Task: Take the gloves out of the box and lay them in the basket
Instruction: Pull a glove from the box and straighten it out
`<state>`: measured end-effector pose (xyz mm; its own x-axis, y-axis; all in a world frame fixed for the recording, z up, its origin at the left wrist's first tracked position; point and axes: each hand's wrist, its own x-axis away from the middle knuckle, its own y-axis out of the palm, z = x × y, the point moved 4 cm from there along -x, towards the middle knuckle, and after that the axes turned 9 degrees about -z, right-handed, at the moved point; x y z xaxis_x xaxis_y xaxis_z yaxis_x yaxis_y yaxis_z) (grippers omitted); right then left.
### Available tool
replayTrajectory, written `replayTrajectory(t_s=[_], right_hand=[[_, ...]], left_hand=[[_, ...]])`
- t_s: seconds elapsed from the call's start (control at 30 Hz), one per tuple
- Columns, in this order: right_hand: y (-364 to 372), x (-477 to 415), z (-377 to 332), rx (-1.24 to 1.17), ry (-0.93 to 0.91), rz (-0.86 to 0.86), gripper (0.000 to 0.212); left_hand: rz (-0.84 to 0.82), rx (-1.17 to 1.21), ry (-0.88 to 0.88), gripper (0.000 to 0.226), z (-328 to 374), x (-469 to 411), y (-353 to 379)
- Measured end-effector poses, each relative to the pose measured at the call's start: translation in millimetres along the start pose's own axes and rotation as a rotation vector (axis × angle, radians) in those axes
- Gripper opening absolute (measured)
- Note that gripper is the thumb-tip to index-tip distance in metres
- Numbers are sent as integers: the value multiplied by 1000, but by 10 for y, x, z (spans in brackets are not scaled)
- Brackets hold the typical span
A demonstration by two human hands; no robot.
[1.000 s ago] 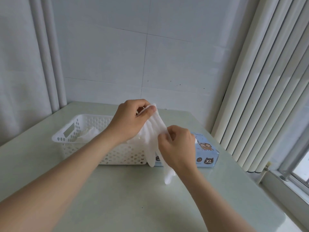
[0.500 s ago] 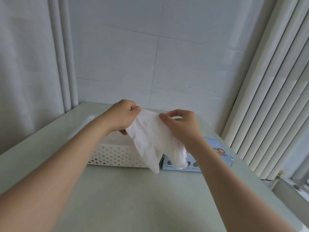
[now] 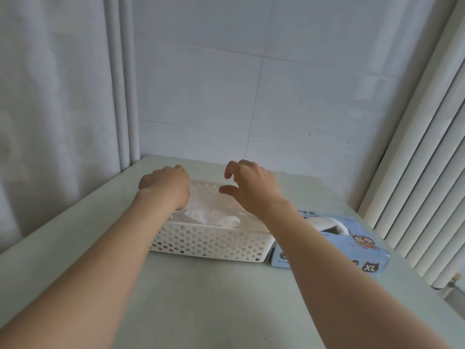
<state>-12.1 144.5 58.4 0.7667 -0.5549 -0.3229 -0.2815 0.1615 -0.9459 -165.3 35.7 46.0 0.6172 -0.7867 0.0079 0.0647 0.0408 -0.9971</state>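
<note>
A pale curtain (image 3: 50, 122) hangs at 9 o'clock of the view. Next comes the left hand (image 3: 164, 187), over the far-left part of the white perforated basket (image 3: 208, 244), at about 10 o'clock from the basket's middle. Its knuckles are up and its fingers curl down out of sight behind the back of the hand. I cannot tell whether they pinch a glove, press on one or hold nothing.

Just right of that hand, white gloves (image 3: 208, 214) lie crumpled inside the basket (the thin film blurs together, so they cannot be counted). The right hand (image 3: 251, 190) hovers at about 1 o'clock from the basket's middle, thumb and fingers apart and loosely bent, with nothing between them.

At 3 o'clock of the basket, just beside its end wall, sits the blue box (image 3: 375, 255) marked XL. A next glove (image 3: 329, 224) pokes out of its top opening. Basket and box stand on the pale green table (image 3: 201, 311), and vertical blinds (image 3: 415, 172) fill the right edge.

I judge the task to be partway done: some gloves are already laid in the basket, but at least one waits in the box, which probably holds more. The free right hand looks best placed to reach to 3 o'clock for the next one.
</note>
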Motion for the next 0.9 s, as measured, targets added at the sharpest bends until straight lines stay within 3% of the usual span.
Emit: replayTrajectory(t_s=[0.07, 0.13, 0.27, 0.33, 0.4, 0.5, 0.7, 0.8, 0.9], right_hand=[[6, 14, -1, 81, -29, 11, 35], [-54, 55, 11, 13, -16, -2, 29], [-168, 234, 20, -183, 35, -435, 46], [-178, 341, 18, -107, 53, -637, 55], [-125, 368, 35, -41, 58, -700, 52], [23, 344, 74, 35, 128, -672, 38], [61, 360, 63, 0, 167, -632, 48], [-63, 467, 115, -100, 154, -563, 64], [-126, 584, 114, -270, 108, -319, 40]], left_hand=[[10, -28, -10, 37, 19, -3, 35], [44, -39, -4, 38, 50, -14, 32], [98, -147, 174, 24, 183, 9, -60], [-26, -20, 328, 14, 270, 27, -54], [-265, 73, 393, 22, 348, 92, 14], [-476, 30, 358, 41, 403, 168, 132], [-541, 27, 347, 67, 390, 152, 170], [-496, -19, 372, 57, 413, 167, 139], [-397, -29, 368, 44, 492, 201, 74]])
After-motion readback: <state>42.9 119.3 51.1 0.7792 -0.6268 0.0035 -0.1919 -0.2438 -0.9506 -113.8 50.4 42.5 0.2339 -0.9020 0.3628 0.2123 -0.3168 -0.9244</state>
